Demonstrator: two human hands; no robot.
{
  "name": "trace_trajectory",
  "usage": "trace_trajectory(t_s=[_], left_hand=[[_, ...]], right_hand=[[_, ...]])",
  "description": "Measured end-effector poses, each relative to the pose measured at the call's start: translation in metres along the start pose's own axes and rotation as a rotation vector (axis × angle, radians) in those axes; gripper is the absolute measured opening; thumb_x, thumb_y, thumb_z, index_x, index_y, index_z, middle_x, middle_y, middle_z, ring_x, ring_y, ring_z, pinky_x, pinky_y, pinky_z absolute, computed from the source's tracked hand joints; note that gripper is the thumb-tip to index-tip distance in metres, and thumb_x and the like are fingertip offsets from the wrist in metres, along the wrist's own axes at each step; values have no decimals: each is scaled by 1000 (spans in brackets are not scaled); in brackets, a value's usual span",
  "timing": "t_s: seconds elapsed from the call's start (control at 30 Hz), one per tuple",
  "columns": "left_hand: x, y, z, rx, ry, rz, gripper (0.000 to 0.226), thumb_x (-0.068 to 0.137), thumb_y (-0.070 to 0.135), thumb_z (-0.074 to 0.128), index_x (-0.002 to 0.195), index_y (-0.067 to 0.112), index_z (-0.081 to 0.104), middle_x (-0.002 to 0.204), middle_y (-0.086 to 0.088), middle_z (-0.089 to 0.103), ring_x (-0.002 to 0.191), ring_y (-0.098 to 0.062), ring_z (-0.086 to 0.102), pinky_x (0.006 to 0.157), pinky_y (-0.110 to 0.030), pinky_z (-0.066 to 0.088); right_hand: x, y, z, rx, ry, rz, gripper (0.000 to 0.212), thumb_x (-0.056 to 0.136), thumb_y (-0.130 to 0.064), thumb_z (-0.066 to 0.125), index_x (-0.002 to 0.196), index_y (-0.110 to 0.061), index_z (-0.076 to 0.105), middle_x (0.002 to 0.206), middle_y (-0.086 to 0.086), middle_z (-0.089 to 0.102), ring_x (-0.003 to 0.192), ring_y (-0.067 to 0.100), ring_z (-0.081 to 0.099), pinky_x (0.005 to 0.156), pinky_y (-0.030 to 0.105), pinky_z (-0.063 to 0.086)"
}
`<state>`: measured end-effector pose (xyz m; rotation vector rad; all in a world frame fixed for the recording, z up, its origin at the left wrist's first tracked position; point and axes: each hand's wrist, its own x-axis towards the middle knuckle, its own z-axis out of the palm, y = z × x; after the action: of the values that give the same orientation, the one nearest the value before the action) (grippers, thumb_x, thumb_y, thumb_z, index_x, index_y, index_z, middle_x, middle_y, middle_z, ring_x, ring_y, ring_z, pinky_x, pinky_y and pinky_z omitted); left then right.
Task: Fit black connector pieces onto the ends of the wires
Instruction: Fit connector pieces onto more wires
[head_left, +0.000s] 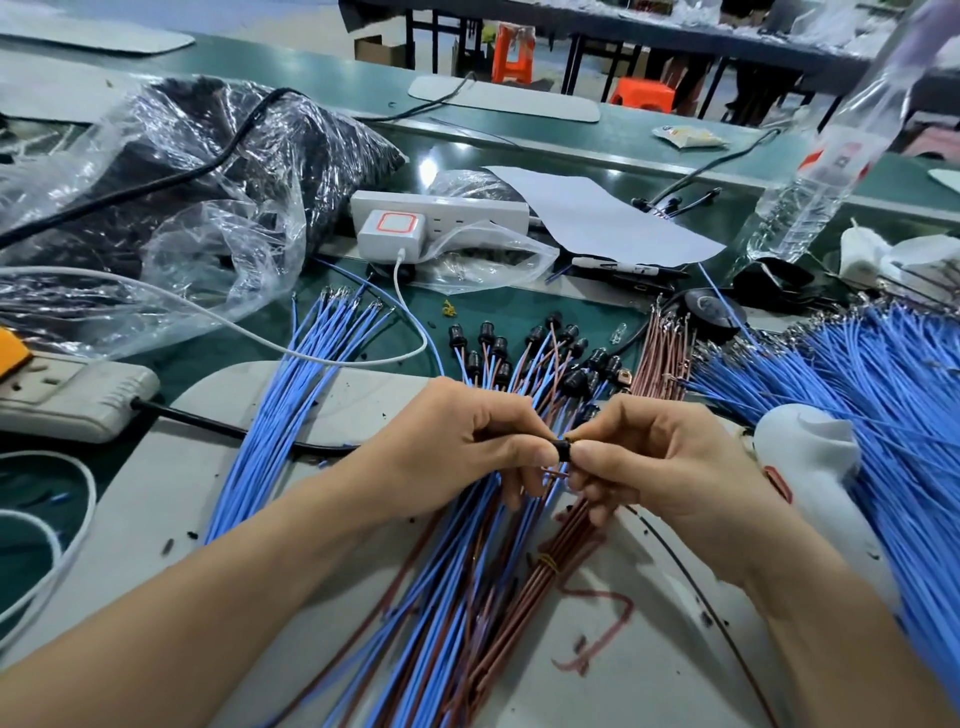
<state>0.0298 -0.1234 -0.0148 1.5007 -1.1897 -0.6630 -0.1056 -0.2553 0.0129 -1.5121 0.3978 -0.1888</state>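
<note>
Green bench (488, 312), grey mat (171, 493) on it. Blue wires (857, 384) fan across both; brown wire bundle (550, 556) lies under the hands. Left hand (467, 447) and right hand (660, 462) meet above the wires, fingertips of both pinching 1 black connector piece (562, 450) between them.

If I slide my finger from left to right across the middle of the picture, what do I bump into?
Grey power strip → loose blue wires → left hand → black connector → right hand → white plastic object → big pile of blue wires.
</note>
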Motion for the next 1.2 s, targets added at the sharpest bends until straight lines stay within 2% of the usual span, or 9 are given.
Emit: trace_trajectory(t_s=[0.13, 0.27, 0.5, 0.63, 0.8, 0.9, 0.97, 1.07, 1.2], left_hand=[[0, 0, 2, -24, -8, -3, 15, 80, 29, 62, 80, 15, 66, 65, 0, 69, 48, -10, 63, 92, -45, 47], [1, 0, 4, -89, 11, -15, 14, 79, 27, 61, 80, 14, 65, 63, 0, 68, 48, -15, 62, 65, -29, 55], [2, 5, 6, -244, 42, 43, 15, 81, 20, 59, 87, 7, 63, 61, 1, 66, 49, -13, 59, 52, -18, 49], [2, 5, 6, -241, 87, 91, 11, 84, 19, 59, 93, 14, 60, 72, -3, 68, 61, -13, 63, 64, -21, 51], [3, 2, 3, -61, 133, 136, 15, 89, 17, 57, 96, 31, 58, 101, 1, 73, 103, -10, 66, 99, -42, 47], [4, 3, 4, -8, 149, 167, 20, 91, 14, 55, 103, 30, 55, 102, 9, 70, 106, -5, 63, 96, -33, 45], [3, 4, 4, 3, 151, 188, 22, 92, 11, 53, 104, 29, 54, 99, 19, 67, 103, 0, 62, 92, -22, 44], [4, 4, 5, 14, 149, 212, 23, 92, 8, 52, 104, 27, 52, 96, 23, 66, 101, 2, 60, 91, -21, 43], [4, 1, 5, 81, 166, 249, 26, 91, 5, 54, 106, 25, 52, 96, 16, 66, 96, 4, 62, 87, -21, 46]], right_hand=[[0, 0, -2, 3, -22, -10, 6, 65, -9, 68, 66, -4, 66, 55, 14, 61, 45, 15, 55, 41, 21, 47], [0, 1, -3, 26, -6, -24, 6, 65, -11, 69, 66, -5, 68, 56, 13, 62, 46, 15, 56, 42, 21, 48], [2, 2, 2, 156, 52, -129, 16, 62, -21, 71, 73, -10, 74, 59, 10, 63, 48, 12, 56, 44, 20, 49], [0, 1, 4, 229, 142, -252, 9, 68, -21, 68, 75, -18, 71, 58, 6, 59, 48, 13, 52, 43, 20, 46], [-2, -4, 4, 251, 148, -308, 8, 70, -18, 70, 77, -19, 74, 62, 7, 65, 53, 13, 60, 50, 21, 52], [-3, -2, 8, 188, 145, -334, 17, 77, -4, 66, 79, -18, 75, 63, 8, 67, 54, 15, 61, 51, 23, 53], [-4, -2, 11, 157, 151, -358, 21, 79, -7, 59, 78, -20, 75, 62, 8, 67, 52, 16, 60, 50, 24, 53], [-7, -3, 16, 97, 172, -389, 17, 79, -10, 62, 78, -22, 75, 61, 8, 67, 51, 17, 60, 51, 23, 53], [-6, -1, 20, 34, 224, -436, 6, 76, -13, 67, 78, -16, 73, 63, 7, 69, 53, 15, 63, 54, 20, 53]])
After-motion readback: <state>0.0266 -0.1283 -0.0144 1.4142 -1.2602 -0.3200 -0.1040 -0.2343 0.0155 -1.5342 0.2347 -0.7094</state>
